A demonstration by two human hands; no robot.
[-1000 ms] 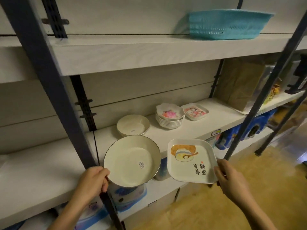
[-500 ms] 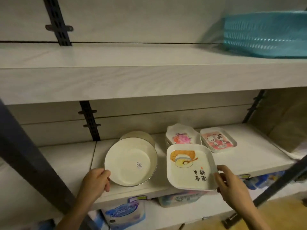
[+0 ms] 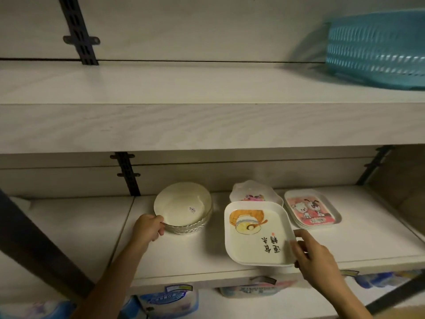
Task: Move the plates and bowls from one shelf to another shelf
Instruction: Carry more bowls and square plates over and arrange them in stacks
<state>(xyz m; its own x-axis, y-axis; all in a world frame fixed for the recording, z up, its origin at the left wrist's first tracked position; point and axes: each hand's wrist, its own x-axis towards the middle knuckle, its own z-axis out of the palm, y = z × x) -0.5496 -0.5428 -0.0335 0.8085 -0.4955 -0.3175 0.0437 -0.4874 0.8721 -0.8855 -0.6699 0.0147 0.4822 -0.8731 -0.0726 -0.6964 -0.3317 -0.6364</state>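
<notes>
My left hand [image 3: 148,229] grips the near rim of a round cream bowl [image 3: 181,207], which is tilted over the middle shelf [image 3: 92,226] and hides another bowl behind it. My right hand [image 3: 315,255] holds the right edge of a square white plate [image 3: 257,233] with an orange picture and black writing, low over the shelf's front. Behind that plate stands a stack of flower-shaped bowls [image 3: 250,193]. A stack of rectangular plates with a cartoon print [image 3: 310,209] lies to the right.
The upper shelf [image 3: 184,88] is bare except for a turquoise plastic basket [image 3: 377,49] at its right end. Dark metal uprights [image 3: 125,173] run up the back wall, and a dark post [image 3: 30,238] crosses the left foreground. Blue packages [image 3: 167,298] sit below.
The view has risen and closed in on the shelves. Both hands have carried the round bowl and the square plate forward over the middle shelf, nearer the stacks.
</notes>
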